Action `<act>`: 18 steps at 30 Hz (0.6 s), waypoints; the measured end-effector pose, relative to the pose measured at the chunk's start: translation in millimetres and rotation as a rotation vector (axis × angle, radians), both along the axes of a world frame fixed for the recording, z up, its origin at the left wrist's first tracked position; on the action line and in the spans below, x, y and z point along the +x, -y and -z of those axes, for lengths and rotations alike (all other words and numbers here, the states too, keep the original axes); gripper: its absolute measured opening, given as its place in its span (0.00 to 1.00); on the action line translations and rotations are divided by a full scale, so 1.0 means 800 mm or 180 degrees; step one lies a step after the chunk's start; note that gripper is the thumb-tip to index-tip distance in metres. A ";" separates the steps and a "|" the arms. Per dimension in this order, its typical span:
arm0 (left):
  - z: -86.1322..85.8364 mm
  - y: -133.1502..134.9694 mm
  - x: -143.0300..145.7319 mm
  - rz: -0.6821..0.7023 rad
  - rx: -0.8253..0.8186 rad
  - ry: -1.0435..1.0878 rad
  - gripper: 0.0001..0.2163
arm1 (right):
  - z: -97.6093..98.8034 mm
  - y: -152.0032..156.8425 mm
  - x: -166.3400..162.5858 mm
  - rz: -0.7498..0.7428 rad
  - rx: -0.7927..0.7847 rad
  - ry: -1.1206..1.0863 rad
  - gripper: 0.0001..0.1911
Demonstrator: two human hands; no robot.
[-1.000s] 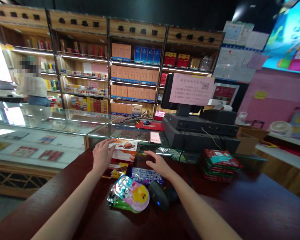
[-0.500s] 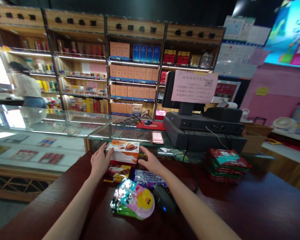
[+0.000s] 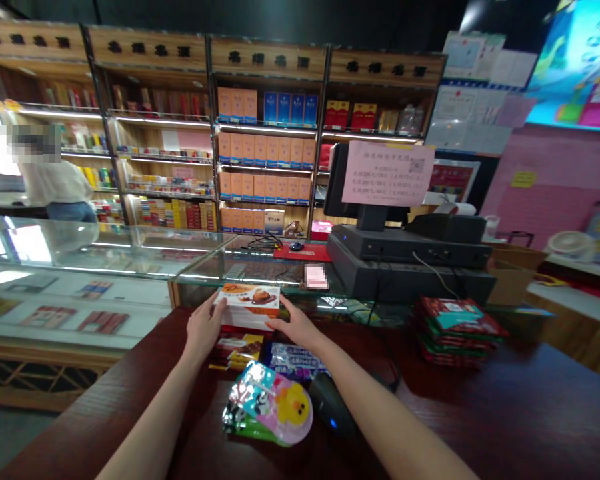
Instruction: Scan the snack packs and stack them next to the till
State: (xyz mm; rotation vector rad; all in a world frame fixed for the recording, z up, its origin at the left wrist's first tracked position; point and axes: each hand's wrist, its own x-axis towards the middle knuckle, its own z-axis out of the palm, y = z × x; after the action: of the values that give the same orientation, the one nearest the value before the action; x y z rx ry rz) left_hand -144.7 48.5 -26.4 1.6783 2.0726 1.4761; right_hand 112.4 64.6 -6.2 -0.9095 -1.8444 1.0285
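Note:
An orange-and-white snack box [image 3: 253,299], with a brown treat pictured on its lid, lies at the far side of the dark counter, on top of other boxes. My left hand [image 3: 203,331] grips its left side, thumb at the top edge. Against the right side presses my right hand [image 3: 299,328], its fingers along the front corner. Just nearer lie yellow-and-brown chocolate packs [image 3: 240,349] and purple-and-white wrapped packs [image 3: 295,360]. Closer still are shiny candy bags [image 3: 270,403] with a yellow chick face. A black barcode scanner [image 3: 333,405] with a blue light rests beside my right forearm.
A stack of red-and-green packets [image 3: 459,331] stands on the right of the counter [image 3: 480,420]. Behind are a glass display case [image 3: 130,267] and a cash register [image 3: 410,250] with a pink notice. A person [image 3: 60,180] stands at far left by stocked shelves.
My hands have closed in on the snack box from both sides; the right fingers now press its side. The view has shifted slightly. The person at far left has moved a little.

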 end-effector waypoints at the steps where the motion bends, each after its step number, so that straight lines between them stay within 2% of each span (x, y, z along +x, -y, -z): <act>1: -0.002 0.001 0.001 0.0019 0.0025 0.0010 0.28 | 0.000 0.001 0.000 -0.0014 -0.0012 -0.0005 0.41; 11: -0.025 0.020 0.018 0.0160 0.0318 0.0237 0.25 | -0.007 0.009 0.018 -0.0029 -0.0140 -0.0161 0.39; 18: -0.038 0.034 0.040 0.0441 0.0480 0.0237 0.23 | -0.003 0.016 0.044 -0.0252 -0.0320 -0.0941 0.40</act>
State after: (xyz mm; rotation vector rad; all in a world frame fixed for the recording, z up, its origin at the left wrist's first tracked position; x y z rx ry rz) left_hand -113.0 21.2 3.8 1.7492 1.8093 1.6585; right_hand 147.7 52.1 -4.2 -0.7030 -1.6032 1.2429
